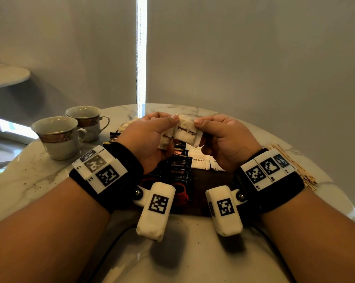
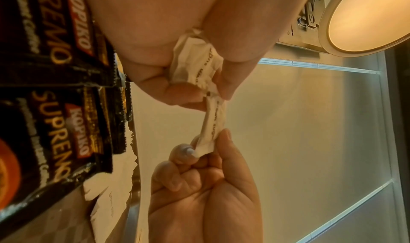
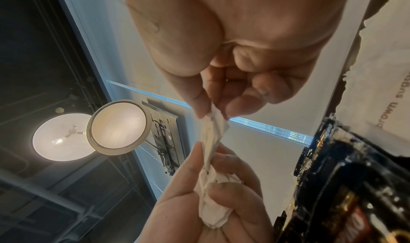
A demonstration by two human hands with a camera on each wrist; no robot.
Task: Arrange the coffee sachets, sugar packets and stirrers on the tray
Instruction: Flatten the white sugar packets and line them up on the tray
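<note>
Both hands are raised above the dark tray. My left hand grips a small bunch of white brown-sugar packets in its curled fingers. One packet stretches between the hands, and my right hand pinches its other end between thumb and fingertips. Black coffee sachets lie overlapping on the tray under my left hand. More sugar packets lie on the tray below my right hand. A bundle of wooden stirrers lies on the table to the right of the tray.
Two empty teacups stand at the back left of the round marble table. More packets lie beyond the tray near my left hand. A grey curtain hangs behind the table.
</note>
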